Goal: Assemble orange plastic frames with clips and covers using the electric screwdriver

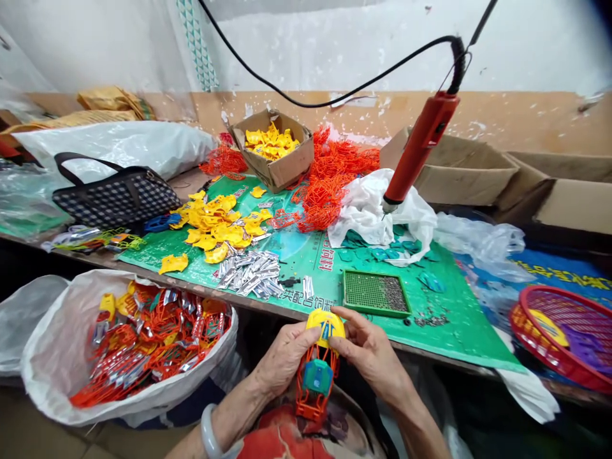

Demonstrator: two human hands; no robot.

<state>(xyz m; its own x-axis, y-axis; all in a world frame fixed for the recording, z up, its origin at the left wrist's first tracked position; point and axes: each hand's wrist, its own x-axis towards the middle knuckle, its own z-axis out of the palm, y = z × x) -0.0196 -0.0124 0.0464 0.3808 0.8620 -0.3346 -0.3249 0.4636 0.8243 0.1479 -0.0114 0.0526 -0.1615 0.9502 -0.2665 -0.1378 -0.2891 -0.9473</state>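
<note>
Held between both hands near my lap is a toy car body (317, 377), with an orange-red lattice frame, a teal block in its middle and a yellow hood at the far end. My left hand (287, 354) grips its left side, thumb on the yellow part. My right hand (366, 347) pinches the yellow part from the right, fingers curled over its far edge. Just beyond, on the table edge, stands a green tray (351, 309) of small dark screws. Silver strips (253, 273) lie left of it, with yellow shell pieces (217, 223) behind them.
A red electric screwdriver (421, 150) hangs over the table on a coiled cable. A cardboard box (287, 172) of yellow pieces stands behind, beside orange frames (327, 185). A white sack (52, 382) of assembled toys is at left; a red basket (526, 357) is at right.
</note>
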